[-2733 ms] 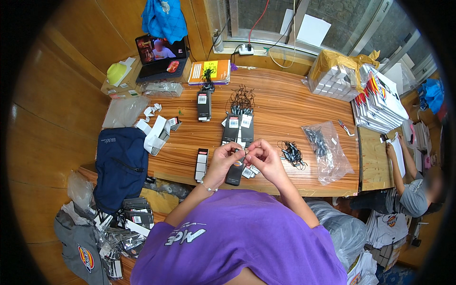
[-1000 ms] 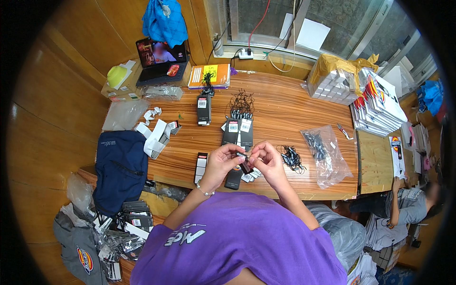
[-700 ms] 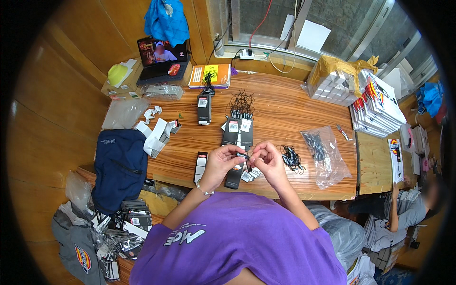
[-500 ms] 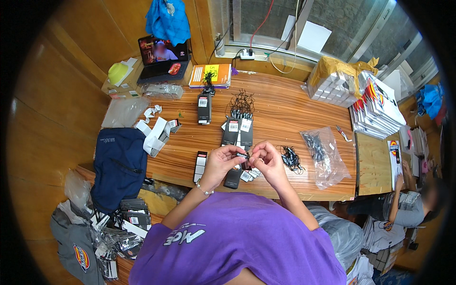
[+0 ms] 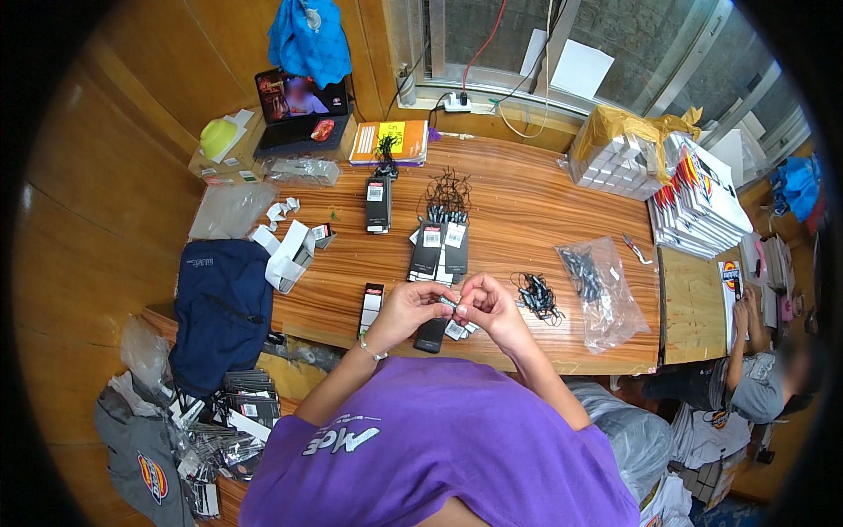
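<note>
Fastening step, it seems: left hand (image 5: 407, 313) and right hand (image 5: 494, 311), each grip pinched nearly closed on one black clip (image 5: 448, 303) above the counter (image 5: 518, 211), next calling for steady fingertip alignment.

Room evenly lit, moderately bright; shadows soft. Window panes (image 5: 639, 39) mostly dark, bluish-bright strip at upper right. Pale sheen on wooden tabletop (image 5: 527, 211), sharper glints on clear plastic bag (image 5: 617, 316). Left hand (image 5: 409, 309) and right hand (image 5: 493, 309) fairly crisp; small dark item (image 5: 448, 302) between them hard to make out. Co-worker's head (image 5: 799, 362) blurred. Fisheye bends straight edges; corners black.
</note>
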Demonstrator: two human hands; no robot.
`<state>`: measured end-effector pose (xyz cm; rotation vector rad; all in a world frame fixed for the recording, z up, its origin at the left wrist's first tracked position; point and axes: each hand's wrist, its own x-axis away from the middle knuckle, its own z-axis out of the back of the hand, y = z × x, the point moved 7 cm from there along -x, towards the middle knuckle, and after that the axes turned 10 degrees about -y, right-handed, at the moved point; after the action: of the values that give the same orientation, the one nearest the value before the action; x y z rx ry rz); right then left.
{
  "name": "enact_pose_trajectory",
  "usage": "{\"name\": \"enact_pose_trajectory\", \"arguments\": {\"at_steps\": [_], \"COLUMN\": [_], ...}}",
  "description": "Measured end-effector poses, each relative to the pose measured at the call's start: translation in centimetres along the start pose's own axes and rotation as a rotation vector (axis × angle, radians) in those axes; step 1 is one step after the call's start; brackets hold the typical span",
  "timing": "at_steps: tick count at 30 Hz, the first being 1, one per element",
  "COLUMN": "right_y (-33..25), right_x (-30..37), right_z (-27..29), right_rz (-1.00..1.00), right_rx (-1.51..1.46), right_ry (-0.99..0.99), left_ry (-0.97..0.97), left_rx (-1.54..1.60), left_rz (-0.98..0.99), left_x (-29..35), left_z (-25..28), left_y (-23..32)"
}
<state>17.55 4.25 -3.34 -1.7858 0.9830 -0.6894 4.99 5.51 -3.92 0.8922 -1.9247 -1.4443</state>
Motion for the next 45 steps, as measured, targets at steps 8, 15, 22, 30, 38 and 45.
{"name": "enact_pose_trajectory", "arguments": {"at_steps": [8,15,22,30,38,45], "right_y": [-1.0,0.3,2.9,3.4,3.7,-1.3], "right_x": [-0.4,-0.5,-1.7,-1.6,-1.4,-5.5], "right_z": [0.5,0.6,-1.4,2.0,4.3,11.8], "right_rz": [0.079,0.011,-0.073,-0.047,-0.067,0.121], "right_rx": [0.019,0.033,0.127,-0.393,-0.286,0.002], "right_ry": [-0.027,-0.082,-0.146,0.174,0.347,0.474], "left_ry": [-0.045,-0.038,0.283,0.153,0.087,0.14], "left_rx": [-0.008,0.03,-0.675,-0.275,-0.364,-0.424], "left_rz": [-0.038,-0.058,-0.169,-0.033,0.097,-0.034], "left_x": [-0.1,-0.2,-1.4,-0.9,-0.9,-5.4], "left_z": [-0.3,-0.6,1.5,0.3,0.1,4.4], "left_y": [0.9,1.0,3.6,-1.4,-3.8,-6.2]}}
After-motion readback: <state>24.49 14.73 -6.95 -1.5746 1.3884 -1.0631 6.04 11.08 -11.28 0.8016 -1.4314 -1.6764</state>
